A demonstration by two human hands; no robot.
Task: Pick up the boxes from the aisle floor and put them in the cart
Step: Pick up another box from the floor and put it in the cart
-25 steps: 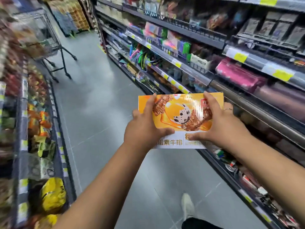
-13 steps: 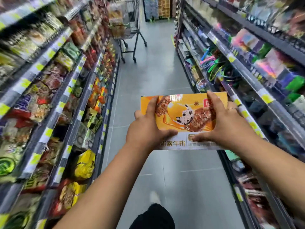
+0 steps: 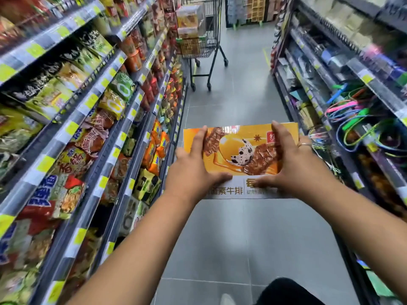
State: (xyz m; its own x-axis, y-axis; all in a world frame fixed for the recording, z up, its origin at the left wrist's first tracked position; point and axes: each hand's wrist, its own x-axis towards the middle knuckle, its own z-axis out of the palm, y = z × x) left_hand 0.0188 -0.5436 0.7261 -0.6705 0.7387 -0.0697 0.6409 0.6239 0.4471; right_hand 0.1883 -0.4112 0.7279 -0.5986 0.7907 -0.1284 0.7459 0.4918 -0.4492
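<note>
I carry an orange box (image 3: 240,155), printed with a speckled egg and brown snack pieces, at chest height over the aisle floor. My left hand (image 3: 193,170) grips its left end, thumb laid across the white lower band. My right hand (image 3: 293,166) grips the right end, a ring on one finger. Far down the aisle stands the wire shopping cart (image 3: 211,51) with several similar yellow boxes (image 3: 189,25) stacked inside it.
Snack shelves (image 3: 72,137) line the left side and shelves with coloured cords (image 3: 356,111) line the right. The grey tiled floor (image 3: 240,238) runs between them to the cart. My dark trouser leg and white shoe (image 3: 226,299) show at the bottom.
The view has swung left and moved along the aisle, so the cart now sits ahead and nearer. Both hands keep the same hold on the box.
</note>
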